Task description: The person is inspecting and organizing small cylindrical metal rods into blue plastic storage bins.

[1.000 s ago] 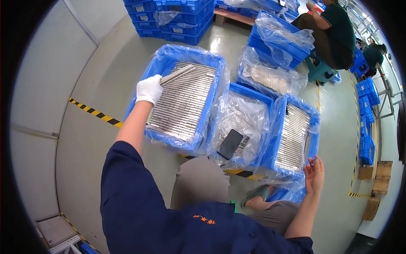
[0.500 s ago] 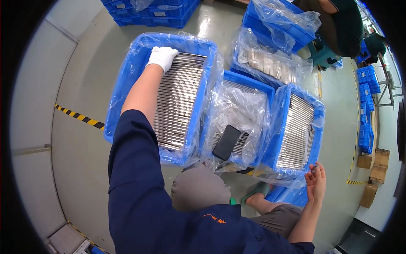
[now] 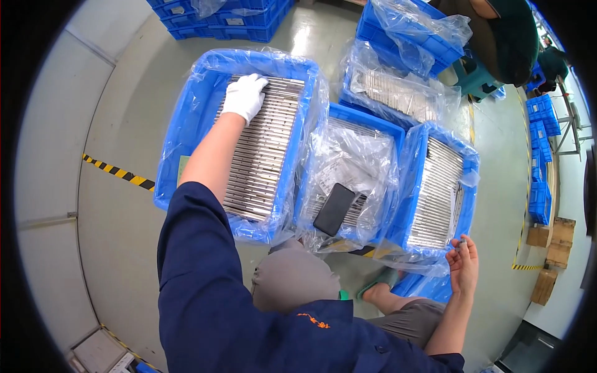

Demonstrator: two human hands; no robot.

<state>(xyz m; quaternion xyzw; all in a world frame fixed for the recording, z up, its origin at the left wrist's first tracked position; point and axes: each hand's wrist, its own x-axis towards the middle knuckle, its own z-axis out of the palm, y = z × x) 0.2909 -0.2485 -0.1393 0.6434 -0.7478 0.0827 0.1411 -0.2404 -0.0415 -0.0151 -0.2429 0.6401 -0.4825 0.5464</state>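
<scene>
My left hand point(image 3: 244, 99), in a white glove, rests on the far part of a row of shiny metal rods point(image 3: 258, 168) with its fingers stretched over them. The rods lie side by side in a blue crate point(image 3: 175, 146) lined with clear plastic. On the right, my bare right hand point(image 3: 462, 268) is held up beside the near corner of another blue crate point(image 3: 471, 186) of metal rods point(image 3: 435, 193). Its thumb and fingers pinch a small grey piece point(image 3: 461, 245), too small to name.
A black phone point(image 3: 334, 209) lies on plastic film over the middle crate point(image 3: 398, 133). Behind it are more rods point(image 3: 398, 93) in a bagged crate. Stacked blue crates point(image 3: 230, 22) stand far left. A person point(image 3: 507, 43) is at the far right. Wooden blocks point(image 3: 559, 242) lie along the right.
My left hand has moved nearer and slightly right over the rods, and its fingers have stretched out. A pale green slip now shows at the left crate's side. My right hand has barely moved.
</scene>
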